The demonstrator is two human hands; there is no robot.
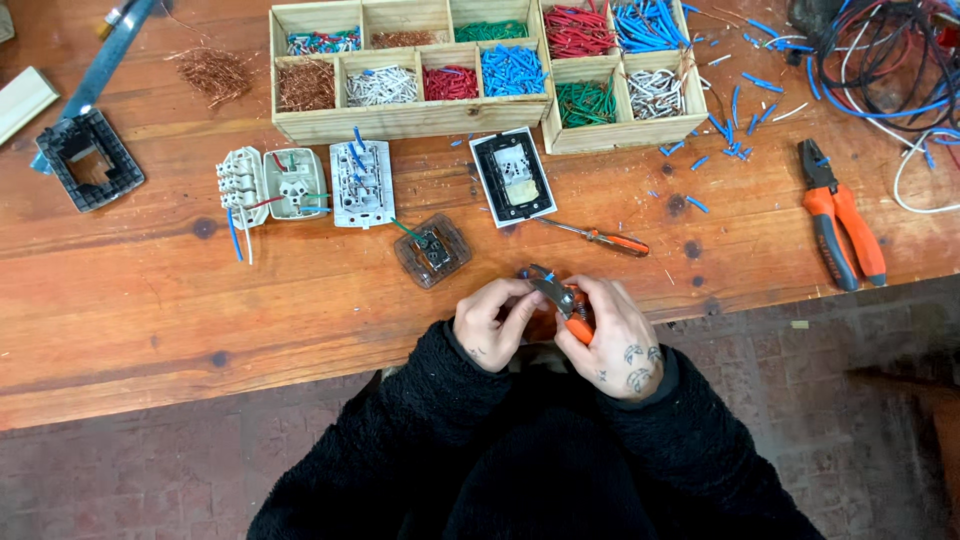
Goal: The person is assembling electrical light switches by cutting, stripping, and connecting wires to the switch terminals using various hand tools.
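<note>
Taking the clear switch housing [432,250] on the counter [150,300] as the landmark: far to its left lies a black frame [88,160], and just up-left of it three white switch modules [300,185]. Below and right of it, at the counter edge, the left hand [492,322] pinches a short blue wire piece [528,272] between closed fingers. The right hand [612,338] is wrapped around small orange-handled cutters [562,300], whose tip meets the wire. This looks like stripping or trimming; the next move likely calls for a squeeze and steady pull. Further right lie a screwdriver [600,238] and orange pliers [840,225].
</note>
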